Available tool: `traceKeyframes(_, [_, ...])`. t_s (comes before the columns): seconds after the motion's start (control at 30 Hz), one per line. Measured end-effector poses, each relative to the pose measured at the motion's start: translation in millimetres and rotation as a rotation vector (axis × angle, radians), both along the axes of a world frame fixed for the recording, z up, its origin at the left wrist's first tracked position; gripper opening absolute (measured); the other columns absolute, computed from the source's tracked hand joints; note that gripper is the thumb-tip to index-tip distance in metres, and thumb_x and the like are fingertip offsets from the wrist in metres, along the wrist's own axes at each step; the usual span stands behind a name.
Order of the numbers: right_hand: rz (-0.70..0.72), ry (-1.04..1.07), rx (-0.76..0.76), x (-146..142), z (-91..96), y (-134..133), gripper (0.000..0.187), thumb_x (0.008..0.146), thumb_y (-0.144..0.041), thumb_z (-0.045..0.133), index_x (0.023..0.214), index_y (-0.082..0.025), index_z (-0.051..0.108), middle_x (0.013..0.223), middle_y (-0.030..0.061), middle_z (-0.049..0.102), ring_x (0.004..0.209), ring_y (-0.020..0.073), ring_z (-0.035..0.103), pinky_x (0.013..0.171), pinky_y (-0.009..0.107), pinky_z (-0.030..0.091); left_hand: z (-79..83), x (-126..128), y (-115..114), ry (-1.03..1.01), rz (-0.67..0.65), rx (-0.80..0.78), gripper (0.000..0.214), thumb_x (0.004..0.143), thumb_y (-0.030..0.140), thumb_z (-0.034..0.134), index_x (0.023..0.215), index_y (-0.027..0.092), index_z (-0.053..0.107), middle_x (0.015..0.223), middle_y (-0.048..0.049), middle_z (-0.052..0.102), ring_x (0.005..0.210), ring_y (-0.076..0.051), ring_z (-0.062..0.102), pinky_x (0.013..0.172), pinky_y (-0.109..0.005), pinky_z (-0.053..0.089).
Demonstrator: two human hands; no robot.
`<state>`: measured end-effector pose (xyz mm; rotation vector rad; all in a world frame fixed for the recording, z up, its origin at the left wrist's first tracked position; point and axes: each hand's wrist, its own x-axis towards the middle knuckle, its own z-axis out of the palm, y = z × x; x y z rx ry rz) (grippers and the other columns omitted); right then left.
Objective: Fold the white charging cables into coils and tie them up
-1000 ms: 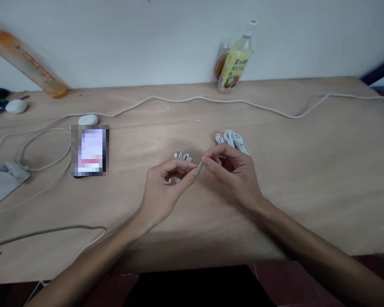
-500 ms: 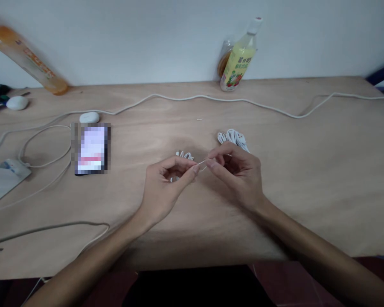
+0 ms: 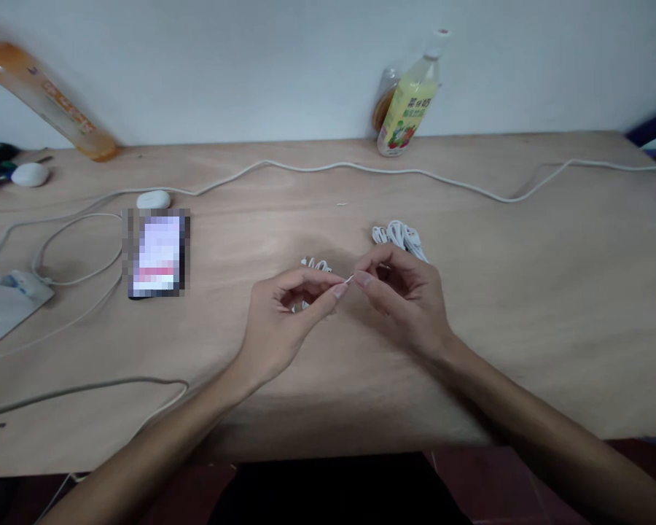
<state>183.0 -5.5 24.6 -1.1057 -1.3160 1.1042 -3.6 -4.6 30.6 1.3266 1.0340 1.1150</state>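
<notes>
Between my two hands is a thin white twist tie (image 3: pixel 349 279), with only a short piece showing at the fingertips. My left hand (image 3: pixel 289 310) pinches one end between thumb and forefinger. The other end sits in the pinch of my right hand (image 3: pixel 407 292), its tip nearly touching the left one. Behind the left fingers lies a small coiled white cable (image 3: pixel 317 265), partly covered by that hand. A larger bundled white cable (image 3: pixel 399 235) rests just beyond the right hand, which hides its near side.
A phone (image 3: pixel 158 255) with a blurred screen and a white earbud case (image 3: pixel 153 200) lie at left. One long white cable (image 3: pixel 328 168) crosses the table's back. A yellow-labelled bottle (image 3: pixel 409 109) and an orange drink bottle (image 3: pixel 49 102) lean at the wall. A power strip (image 3: pixel 11 302) is far left.
My fingertips have come slightly closer together, and less of the twist tie shows between them. The small loop seen under it earlier is no longer visible.
</notes>
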Motion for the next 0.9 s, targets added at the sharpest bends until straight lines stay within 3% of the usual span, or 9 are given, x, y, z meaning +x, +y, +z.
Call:
traceKeyframes(0.43, [0.025,0.095,-0.079,0.1,-1.0,1.4,0.019,0.089,-0.039,0.08,0.08,-0.025,0.071,0.067,-0.0046,0.053,0.059,0.0124,0.045,0.054,0.028,0.038,-1.9,-0.4,0.2,0.071,-0.035,0.068,0.003,0.087,0.023,0.087,0.086,0.026,0.087,0.084,-0.001,0.084,0.072,-0.015,0.072,0.067,-0.028,0.054])
traceKeyframes(0.9, [0.052,0.154,-0.074,0.4,-4.6,3.1,0.019,0.09,-0.037,0.083,0.08,-0.024,0.072,0.068,-0.0048,0.055,0.062,0.0121,0.048,0.056,0.027,0.039,-1.1,0.3,-1.3,0.044,-0.044,0.019,0.005,0.087,0.024,0.086,0.084,0.022,0.083,0.084,-0.001,0.081,0.072,-0.014,0.069,0.07,-0.027,0.056])
